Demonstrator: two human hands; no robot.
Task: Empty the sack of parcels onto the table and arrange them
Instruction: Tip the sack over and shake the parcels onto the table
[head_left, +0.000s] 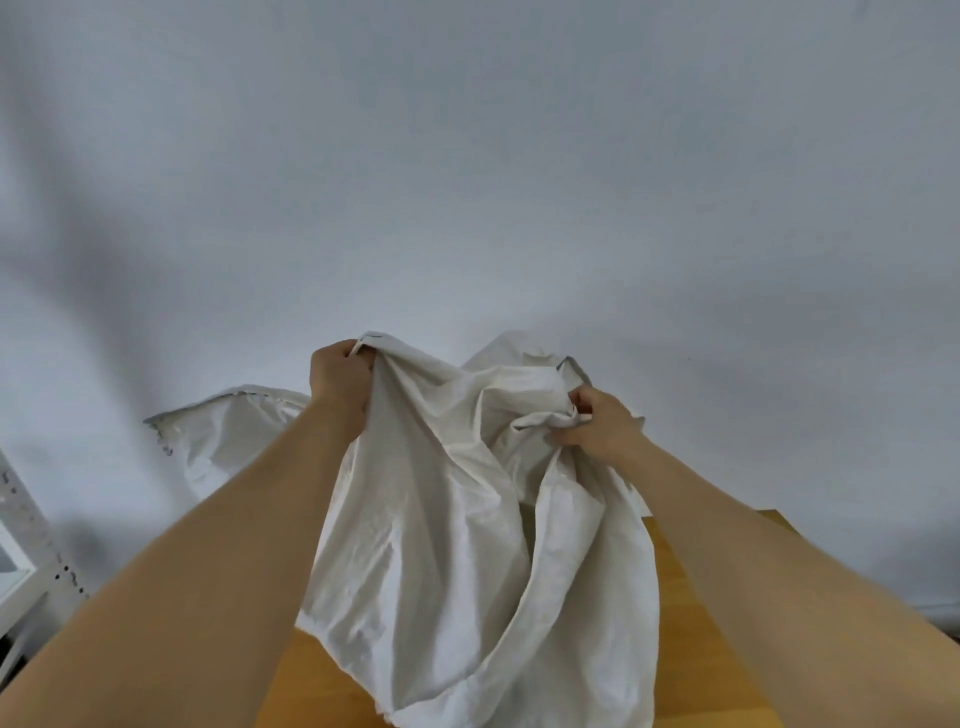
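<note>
A: Where does the sack (441, 509) stand right now?

B: You hold it up over the worktop (691, 623), its lower folds hanging down to the wood. Your left hand (340, 382) has its grip curled tight round an upper corner. Your right hand (602, 423) pinches a bunch of cloth on the other side, fingers closed on it.

A: What can go wrong from here?

B: I judge 2 risks. First, your grips sit at uneven heights, left higher than right, so anything sliding out would run toward the right edge of the worktop, and that edge is close. A parcel could drop off to the floor. Second, the right grip is only a pinch on crumpled cloth. If weight shifts inside, that bunch may slip and the sack would swing from your left hand alone.

A: And what is in the sack?

B: I cannot tell. The cloth hangs limp and deeply folded, with no firm bulge showing, so I guess it is nearly or fully empty. The mouth is hidden among the folds.

A: Any parcels out?

B: Pale, flat shapes (228, 431) show behind your arms, 1 to the left and 1 past the sack. They may be parcels, but I cannot be sure.
</note>
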